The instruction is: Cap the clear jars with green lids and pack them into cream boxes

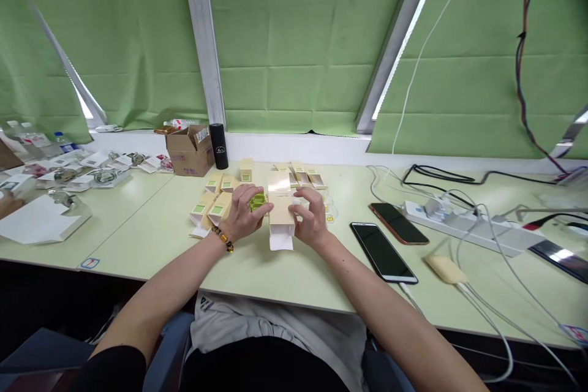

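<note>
A small cream carton (281, 211) is held upright between my two hands over the table, its white lower flap hanging open toward me. My left hand (245, 211) pinches its left side with thumb and fingers. On the opposite side, my right hand (311, 215) grips the edge with bent fingers. Cream cartons with green labels (217, 211) lie just left of my left hand. Partly hidden behind that hand are bright green pieces (258, 200). More cream cartons (301, 174) stand behind, and small clear pieces with yellow parts (329, 208) lie right of my right hand.
Two phones (383, 251) (399, 223) lie at the right, near a white power strip (468, 226) and tangled cables. A cardboard box (190, 152) and a black cylinder (219, 146) stand at the back. Another person's hand (10, 203) is at far left, beside white packaging (41, 218).
</note>
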`<state>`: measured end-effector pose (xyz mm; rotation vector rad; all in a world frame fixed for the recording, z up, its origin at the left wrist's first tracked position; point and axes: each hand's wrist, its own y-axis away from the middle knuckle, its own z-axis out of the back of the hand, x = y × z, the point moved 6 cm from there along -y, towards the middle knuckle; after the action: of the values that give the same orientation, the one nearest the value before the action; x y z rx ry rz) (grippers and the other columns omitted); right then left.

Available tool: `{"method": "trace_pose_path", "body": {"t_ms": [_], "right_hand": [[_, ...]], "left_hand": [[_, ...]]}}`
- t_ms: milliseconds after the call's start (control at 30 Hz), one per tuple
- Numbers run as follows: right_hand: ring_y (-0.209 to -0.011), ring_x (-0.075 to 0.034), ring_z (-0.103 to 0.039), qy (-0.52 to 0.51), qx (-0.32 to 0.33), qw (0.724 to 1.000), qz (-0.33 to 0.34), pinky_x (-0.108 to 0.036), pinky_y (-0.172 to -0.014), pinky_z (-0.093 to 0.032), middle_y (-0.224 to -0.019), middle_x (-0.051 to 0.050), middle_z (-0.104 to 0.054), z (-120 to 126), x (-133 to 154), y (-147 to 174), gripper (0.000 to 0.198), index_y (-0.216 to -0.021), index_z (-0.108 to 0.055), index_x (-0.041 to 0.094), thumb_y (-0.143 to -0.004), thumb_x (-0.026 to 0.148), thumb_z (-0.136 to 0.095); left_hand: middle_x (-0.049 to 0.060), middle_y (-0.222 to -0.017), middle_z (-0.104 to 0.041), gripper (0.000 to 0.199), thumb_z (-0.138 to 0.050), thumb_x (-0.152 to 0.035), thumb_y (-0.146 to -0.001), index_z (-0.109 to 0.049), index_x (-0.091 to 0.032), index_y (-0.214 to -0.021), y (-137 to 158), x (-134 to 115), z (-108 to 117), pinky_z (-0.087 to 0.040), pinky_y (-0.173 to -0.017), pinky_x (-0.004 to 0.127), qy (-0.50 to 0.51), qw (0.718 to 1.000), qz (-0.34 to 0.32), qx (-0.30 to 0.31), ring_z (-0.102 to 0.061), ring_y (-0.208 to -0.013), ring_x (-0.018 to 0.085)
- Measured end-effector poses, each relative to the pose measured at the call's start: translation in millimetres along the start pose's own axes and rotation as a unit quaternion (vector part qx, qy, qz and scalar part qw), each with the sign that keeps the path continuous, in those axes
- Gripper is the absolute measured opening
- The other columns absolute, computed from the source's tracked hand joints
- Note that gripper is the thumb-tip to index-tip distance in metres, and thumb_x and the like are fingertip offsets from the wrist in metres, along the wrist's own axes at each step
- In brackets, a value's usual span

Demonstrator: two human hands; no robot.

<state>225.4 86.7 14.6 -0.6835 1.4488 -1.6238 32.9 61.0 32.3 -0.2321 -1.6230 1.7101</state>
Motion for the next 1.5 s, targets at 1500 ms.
{"method": "trace_pose_path", "body": {"t_ms": [1500], "right_hand": [[-0.131, -0.031, -0.056, -0.285, 0.108, 0.873, -0.380, -0.041, -0.080, -0.063, -0.147, -0.013, -0.045, -21.9, -13.9, 8.1, 0.044, -0.136, -0.068, 0.032, -0.105, 0.059, -0.053]], "left_hand": [[0.016, -0.159, -0.032, 0.064, -0.069, -0.044, -0.100, -0.050, -0.031, -0.159, 19.0, 10.0, -37.3, -0.063, -0.091, 0.038, 0.413, 0.806, 0.402, 0.136, -0.064, -0.096, 0.015]]}}
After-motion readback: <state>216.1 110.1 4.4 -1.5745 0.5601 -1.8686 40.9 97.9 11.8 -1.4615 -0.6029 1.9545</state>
